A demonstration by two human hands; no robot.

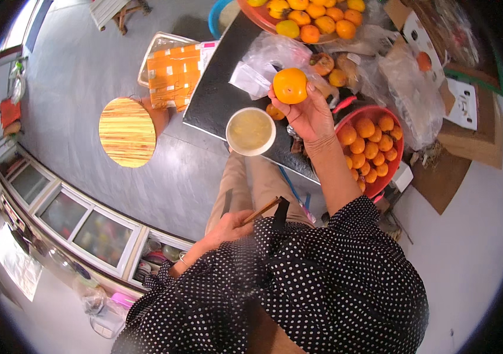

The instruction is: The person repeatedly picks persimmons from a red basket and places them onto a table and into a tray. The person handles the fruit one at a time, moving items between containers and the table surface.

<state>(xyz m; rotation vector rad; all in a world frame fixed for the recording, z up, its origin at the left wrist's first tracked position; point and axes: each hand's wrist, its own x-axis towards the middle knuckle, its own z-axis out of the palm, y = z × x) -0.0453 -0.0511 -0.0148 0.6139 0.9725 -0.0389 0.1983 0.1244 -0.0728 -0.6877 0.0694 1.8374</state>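
Observation:
In the head view, my right hand (311, 117) is raised over the dark table with its fingers around a large orange persimmon (290, 86). My left hand (230, 228) is low in front of my body and grips wooden chopsticks (262, 209). Between the hands, at the table's near edge, is a white bowl (251, 154) of cloudy yellowish liquid. Beside the bowl, under my right hand, another persimmon (274, 112) is partly covered. A red basin (400, 155) of small orange persimmons stands right of my right wrist.
On the dark table (216, 84) are a crumpled plastic bag (273, 51) and a wide tray (262, 20) of persimmons. Cardboard (470, 141) leans at the right. A round stool (127, 132) and an orange patterned box (174, 73) stand left. Glass-fronted cabinets (85, 223) line the lower left.

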